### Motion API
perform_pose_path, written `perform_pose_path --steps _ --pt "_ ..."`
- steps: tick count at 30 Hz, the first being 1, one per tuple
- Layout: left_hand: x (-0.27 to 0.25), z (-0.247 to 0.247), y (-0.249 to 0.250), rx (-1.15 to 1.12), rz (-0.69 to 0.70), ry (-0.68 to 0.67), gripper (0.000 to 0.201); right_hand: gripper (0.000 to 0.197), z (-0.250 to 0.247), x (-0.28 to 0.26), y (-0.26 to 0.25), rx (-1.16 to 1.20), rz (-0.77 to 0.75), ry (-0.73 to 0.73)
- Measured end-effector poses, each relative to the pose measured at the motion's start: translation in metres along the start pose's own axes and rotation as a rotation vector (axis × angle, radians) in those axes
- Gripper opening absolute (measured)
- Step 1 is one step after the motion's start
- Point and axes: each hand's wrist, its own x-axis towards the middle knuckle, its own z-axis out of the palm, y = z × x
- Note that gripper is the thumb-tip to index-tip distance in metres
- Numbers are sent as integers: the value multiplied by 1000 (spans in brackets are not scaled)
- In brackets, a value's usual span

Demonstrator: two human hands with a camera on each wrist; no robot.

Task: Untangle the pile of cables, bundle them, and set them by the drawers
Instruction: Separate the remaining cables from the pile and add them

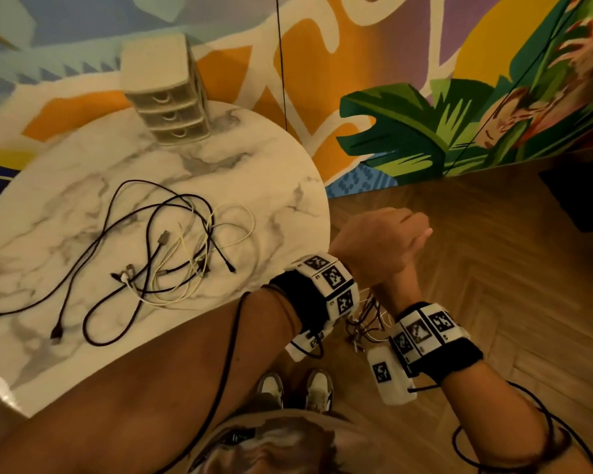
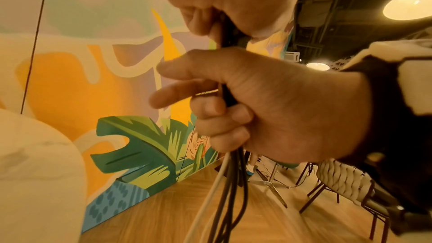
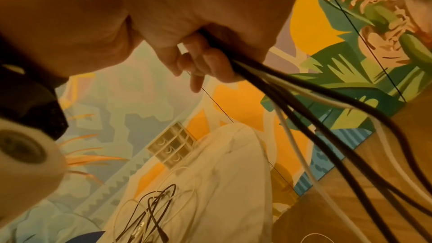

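Note:
A tangled pile of black and white cables [image 1: 158, 254] lies on the round marble table [image 1: 271, 159]; the right wrist view also shows this pile [image 3: 151, 208]. The small beige drawers [image 1: 168, 97] stand at the table's far edge. Off the table's right edge, above the floor, both hands grip one cable bundle [image 2: 230, 188] of black and white strands. My left hand [image 1: 384, 241] grips it on top. My right hand [image 2: 257, 110] holds it just below, mostly hidden under the left in the head view. The strands [image 3: 304, 108] hang down from the fists.
A painted mural wall runs behind the table. Herringbone wood floor lies to the right, with a dark box [image 1: 582, 200] by the wall. Chairs [image 2: 339, 182] stand further off. My shoes [image 1: 295, 388] are beside the table's near edge.

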Motion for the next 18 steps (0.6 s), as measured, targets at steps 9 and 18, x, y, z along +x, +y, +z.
perform_pose_path --steps 9,18 --pt "-20 -17 -27 37 29 127 17 23 15 0 -17 -87 -203 -240" --pt "-88 -68 -112 37 -608 -311 26 55 23 -8 -27 265 51 -620"
